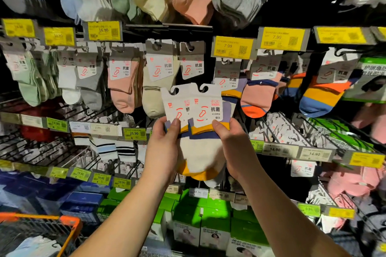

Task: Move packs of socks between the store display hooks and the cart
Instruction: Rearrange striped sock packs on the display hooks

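Holding two sock packs in front of the display hooks

Both hands hold sock packs up before the rack. The left hand [165, 142] pinches the left pack [177, 108] at the bottom of its white card, thumb in front and fingers curled behind. The right hand [227, 142] grips the right pack [208, 106] in the same way. The two packs overlap a little, and their hook holes are free, on no hook. They are just below the hanging row of packs, under the yellow price tag [231, 47]. The cart [71, 225] is low at the left, well apart. I judge the step is either hanging them or carrying them down to the cart. To hang, each card hole must meet a hook tip, one pack at a time.
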Demonstrator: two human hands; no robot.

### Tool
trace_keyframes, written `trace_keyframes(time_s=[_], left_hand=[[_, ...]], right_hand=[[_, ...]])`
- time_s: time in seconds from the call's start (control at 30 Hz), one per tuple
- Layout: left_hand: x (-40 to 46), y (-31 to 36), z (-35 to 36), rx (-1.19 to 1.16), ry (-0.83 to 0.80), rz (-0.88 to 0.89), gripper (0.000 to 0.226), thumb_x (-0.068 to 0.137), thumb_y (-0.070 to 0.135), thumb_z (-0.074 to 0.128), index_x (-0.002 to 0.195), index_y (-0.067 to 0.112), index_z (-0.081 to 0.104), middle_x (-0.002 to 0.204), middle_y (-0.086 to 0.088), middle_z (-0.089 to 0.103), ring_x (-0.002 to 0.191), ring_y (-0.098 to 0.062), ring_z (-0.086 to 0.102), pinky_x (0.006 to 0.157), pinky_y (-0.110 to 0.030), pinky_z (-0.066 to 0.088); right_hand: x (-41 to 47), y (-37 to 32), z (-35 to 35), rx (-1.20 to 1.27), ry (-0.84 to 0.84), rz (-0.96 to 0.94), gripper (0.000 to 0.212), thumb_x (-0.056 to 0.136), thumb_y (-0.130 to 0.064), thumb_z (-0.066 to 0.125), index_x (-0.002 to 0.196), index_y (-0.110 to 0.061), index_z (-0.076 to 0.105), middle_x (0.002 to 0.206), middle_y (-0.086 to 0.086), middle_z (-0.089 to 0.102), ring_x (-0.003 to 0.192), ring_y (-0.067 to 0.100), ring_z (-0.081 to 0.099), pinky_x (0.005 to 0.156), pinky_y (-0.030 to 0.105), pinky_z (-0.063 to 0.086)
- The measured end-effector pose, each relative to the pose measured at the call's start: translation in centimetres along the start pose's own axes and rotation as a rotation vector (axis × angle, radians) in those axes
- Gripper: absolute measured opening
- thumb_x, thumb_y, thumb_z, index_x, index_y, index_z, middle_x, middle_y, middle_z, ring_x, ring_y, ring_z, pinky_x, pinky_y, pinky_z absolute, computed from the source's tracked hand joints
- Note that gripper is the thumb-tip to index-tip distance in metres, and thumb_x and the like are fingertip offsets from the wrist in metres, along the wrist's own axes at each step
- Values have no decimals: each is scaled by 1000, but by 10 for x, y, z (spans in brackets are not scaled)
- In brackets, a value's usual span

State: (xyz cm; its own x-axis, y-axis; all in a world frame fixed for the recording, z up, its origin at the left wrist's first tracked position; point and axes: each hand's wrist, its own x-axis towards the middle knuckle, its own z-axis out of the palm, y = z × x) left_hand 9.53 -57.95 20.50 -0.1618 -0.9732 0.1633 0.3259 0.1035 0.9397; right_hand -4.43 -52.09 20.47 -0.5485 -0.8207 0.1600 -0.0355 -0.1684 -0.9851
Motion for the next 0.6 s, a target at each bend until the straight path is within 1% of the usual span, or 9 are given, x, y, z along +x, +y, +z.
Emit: trace_keyframes(time_s=[0.03, 0.1, 0.13, 0.2, 0.3, 0.37, 0.47, 0.53, 0.6], left_hand=[[3, -1, -3, 36, 25, 23, 7, 91, 35, 64, 97, 34, 67, 102, 3, 76, 101, -20, 71, 95, -47, 54], [6, 0, -8, 38, 46, 36, 11, 85, 42, 64, 94, 38, 68, 103, 6, 76, 101, -18, 70, 98, -49, 52], [8, -1, -9, 18, 47, 35, 9, 88, 39, 64, 95, 35, 67, 102, 6, 76, 100, -17, 70, 99, -50, 51], [9, 0, -8, -17, 41, 42, 4, 98, 28, 61, 101, 27, 64, 97, 7, 76, 94, -14, 69, 96, -47, 53], [8, 2, -6, -32, 28, 52, 8, 102, 21, 56, 108, 19, 61, 90, 10, 76, 85, -5, 70, 84, -34, 54], [8, 2, -4, -51, 17, 41, 10, 102, 18, 55, 109, 17, 61, 91, 8, 76, 86, -7, 71, 83, -33, 56], [8, 3, -2, -63, 4, 20, 12, 103, 14, 52, 112, 14, 60, 94, 4, 77, 85, -8, 72, 73, -24, 58], [8, 3, -2, -66, 6, 0, 16, 103, 15, 52, 117, 12, 60, 101, 0, 77, 91, -13, 73, 77, -29, 58], [8, 4, -3, -53, 12, -7, 19, 103, 18, 54, 119, 12, 60, 108, -4, 76, 101, -20, 72, 88, -38, 56]], right_hand=[[3, -1, -3, 4, 19, -6, 6, 97, -29, 64, 101, -25, 64, 96, -7, 73, 88, 9, 68, 78, 25, 50], [10, -8, -9, 53, 60, -28, 14, 91, -34, 64, 102, -27, 64, 104, -4, 74, 102, 18, 68, 91, 38, 52], [15, -11, -12, 85, 78, -45, 17, 89, -35, 62, 104, -28, 65, 109, -4, 75, 108, 21, 68, 97, 42, 52], [28, -20, -19, 63, 118, -101, 12, 95, -31, 60, 107, -31, 63, 115, -7, 73, 115, 20, 66, 103, 45, 50], [45, -30, -27, -56, 164, -147, 6, 103, -27, 54, 106, -32, 57, 112, -12, 68, 113, 19, 64, 102, 48, 49], [54, -33, -30, -111, 160, -148, 3, 103, -30, 52, 103, -30, 55, 112, -3, 68, 110, 25, 62, 99, 50, 47], [66, -31, -32, -130, 173, -122, 16, 102, -32, 53, 108, -17, 55, 116, 12, 66, 112, 33, 59, 91, 46, 48], [74, -28, -32, -147, 154, -110, 23, 101, -33, 54, 109, -12, 55, 115, 17, 65, 111, 35, 59, 87, 43, 48], [81, -26, -32, -169, 149, -94, 17, 100, -35, 54, 103, -19, 55, 110, 12, 67, 107, 32, 62, 87, 42, 50]])
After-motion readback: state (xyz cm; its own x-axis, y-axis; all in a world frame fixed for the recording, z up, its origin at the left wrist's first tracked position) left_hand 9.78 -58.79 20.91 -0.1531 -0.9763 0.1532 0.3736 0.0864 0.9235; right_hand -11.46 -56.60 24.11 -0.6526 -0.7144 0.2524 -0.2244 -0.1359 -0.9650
